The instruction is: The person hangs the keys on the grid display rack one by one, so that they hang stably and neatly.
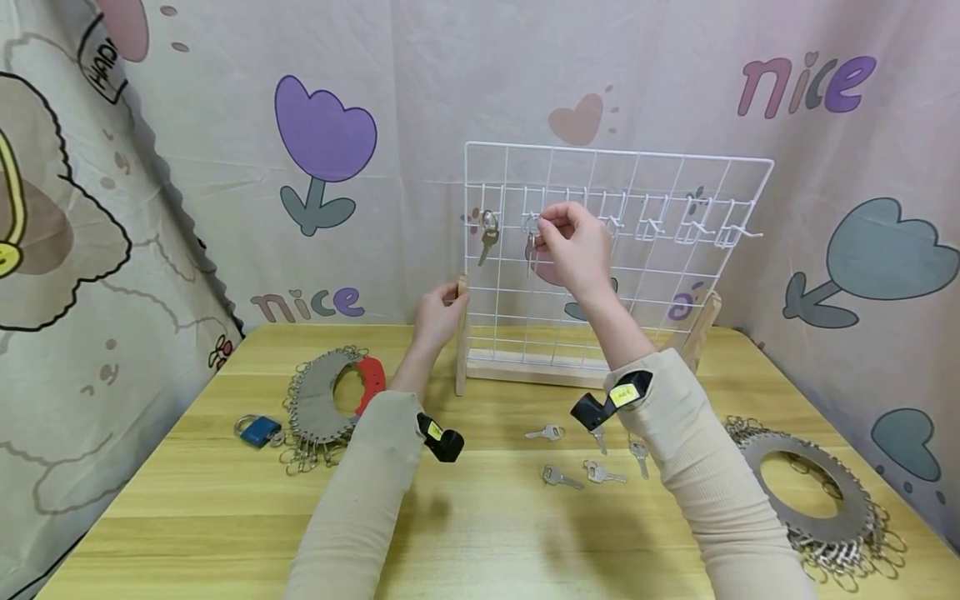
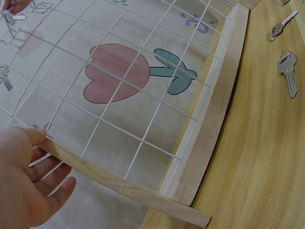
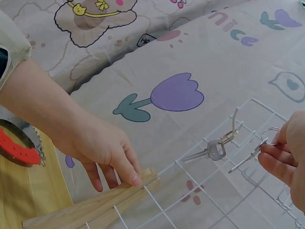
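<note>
My right hand (image 1: 577,250) pinches the ring of a silver key (image 3: 245,161) at the second hook of a white wire grid rack (image 1: 618,152). The key hangs below the fingertips; whether its ring sits on the hook, I cannot tell. On the leftmost hook another key (image 1: 488,244) hangs by its ring. My left hand (image 1: 438,317) grips the top of the rack's left wooden post (image 2: 128,186), thumb on one side and fingers on the other. Several loose keys (image 1: 553,432) lie on the table in front of the rack, one partly behind the right wrist camera.
Further hooks (image 1: 651,225) run rightward along the grid. At left on the table lie a flat grey ring with a red section (image 1: 315,400), edged with small rings, and a blue padlock (image 1: 260,431). A similar grey ring (image 1: 817,525) with many keys is at right.
</note>
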`<state>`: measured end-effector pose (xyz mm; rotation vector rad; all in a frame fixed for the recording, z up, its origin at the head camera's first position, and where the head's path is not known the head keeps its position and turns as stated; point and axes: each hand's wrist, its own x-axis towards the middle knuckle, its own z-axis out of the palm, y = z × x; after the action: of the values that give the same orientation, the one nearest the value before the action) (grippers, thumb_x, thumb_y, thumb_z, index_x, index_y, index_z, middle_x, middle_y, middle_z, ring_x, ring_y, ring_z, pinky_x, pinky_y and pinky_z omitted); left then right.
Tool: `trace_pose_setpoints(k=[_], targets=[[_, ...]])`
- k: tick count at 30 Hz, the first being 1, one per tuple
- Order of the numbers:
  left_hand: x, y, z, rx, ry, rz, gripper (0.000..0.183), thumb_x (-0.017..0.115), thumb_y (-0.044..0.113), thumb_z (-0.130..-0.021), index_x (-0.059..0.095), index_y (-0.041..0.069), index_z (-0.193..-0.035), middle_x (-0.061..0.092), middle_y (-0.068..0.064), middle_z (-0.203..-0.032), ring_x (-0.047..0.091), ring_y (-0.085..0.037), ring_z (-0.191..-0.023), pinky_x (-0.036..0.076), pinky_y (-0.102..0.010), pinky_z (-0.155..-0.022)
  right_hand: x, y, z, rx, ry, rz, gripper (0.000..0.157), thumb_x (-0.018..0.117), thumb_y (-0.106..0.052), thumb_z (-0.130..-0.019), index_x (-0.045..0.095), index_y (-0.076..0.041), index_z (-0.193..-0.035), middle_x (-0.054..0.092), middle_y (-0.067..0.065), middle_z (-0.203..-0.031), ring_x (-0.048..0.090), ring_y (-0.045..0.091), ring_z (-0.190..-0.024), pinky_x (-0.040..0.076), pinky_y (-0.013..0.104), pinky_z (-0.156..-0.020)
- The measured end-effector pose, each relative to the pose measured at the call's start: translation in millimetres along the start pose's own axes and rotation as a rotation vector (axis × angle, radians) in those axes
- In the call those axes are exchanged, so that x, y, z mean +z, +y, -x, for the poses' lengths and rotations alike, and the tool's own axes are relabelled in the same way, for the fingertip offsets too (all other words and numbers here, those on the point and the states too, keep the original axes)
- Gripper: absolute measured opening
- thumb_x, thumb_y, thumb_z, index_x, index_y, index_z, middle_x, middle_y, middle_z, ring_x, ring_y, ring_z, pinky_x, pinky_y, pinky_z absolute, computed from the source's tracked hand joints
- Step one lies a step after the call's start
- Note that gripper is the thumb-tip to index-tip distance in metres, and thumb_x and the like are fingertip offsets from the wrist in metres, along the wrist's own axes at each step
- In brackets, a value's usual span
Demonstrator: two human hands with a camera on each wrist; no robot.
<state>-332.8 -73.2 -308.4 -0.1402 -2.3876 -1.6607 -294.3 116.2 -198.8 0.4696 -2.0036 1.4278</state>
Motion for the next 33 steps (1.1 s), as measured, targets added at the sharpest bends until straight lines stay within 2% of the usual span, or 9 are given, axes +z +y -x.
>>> trace_pose_setpoints(k=[7, 12, 23, 33], targets=[[0.5, 0.4, 0.3, -0.003, 0.000, 0.007, 0.038, 0.056, 0.023, -0.094, 0.055, 0.002, -0.125, 0.059, -0.015, -0.119, 0.054, -0.027, -0.110, 0.043, -0.039, -0.093, 1.1, -2.0, -0.4, -0.021, 0.042, 0.088, 0.012, 0.060, -0.004, -0.089, 0.063, 0.006, -0.095, 0.064, 0.014, -0.082, 0.056, 0.004, -0.062, 0.050, 0.018, -0.060], [0.5, 0.3, 0.2, 0.000, 0.004, 0.005, 0.038, 0.056, 0.022, -0.093, 0.055, 0.002, -0.125, 0.059, -0.015, -0.119, 0.054, -0.027, -0.110, 0.043, -0.039, -0.093, 2.8, -3.2, -1.8, -0.020, 0.076, 0.138, 0.011, 0.060, -0.006, -0.088, 0.064, 0.003, -0.094, 0.064, 0.012, -0.082, 0.057, 0.007, -0.063, 0.048, 0.017, -0.061], [0.4, 0.8, 1.1, 0.028, 0.014, -0.001, 0.037, 0.056, 0.022, -0.093, 0.056, -0.001, -0.123, 0.060, -0.016, -0.117, 0.055, -0.027, -0.109, 0.044, -0.037, -0.091, 2.7, 4.1, 1.9, -0.018, 0.025, 0.084, 0.011, 0.060, -0.002, -0.087, 0.062, 0.007, -0.094, 0.064, 0.017, -0.080, 0.058, 0.001, -0.057, 0.051, 0.018, -0.058], [0.0, 1.0, 1.9, 0.016, 0.004, 0.009, 0.038, 0.056, 0.023, -0.094, 0.055, 0.000, -0.124, 0.059, -0.016, -0.119, 0.054, -0.027, -0.111, 0.044, -0.037, -0.092, -3.9, 21.6, 14.4, 0.065, 0.009, 0.038, 0.011, 0.058, 0.001, -0.087, 0.062, 0.010, -0.092, 0.061, 0.020, -0.077, 0.056, 0.001, -0.056, 0.051, 0.017, -0.056]])
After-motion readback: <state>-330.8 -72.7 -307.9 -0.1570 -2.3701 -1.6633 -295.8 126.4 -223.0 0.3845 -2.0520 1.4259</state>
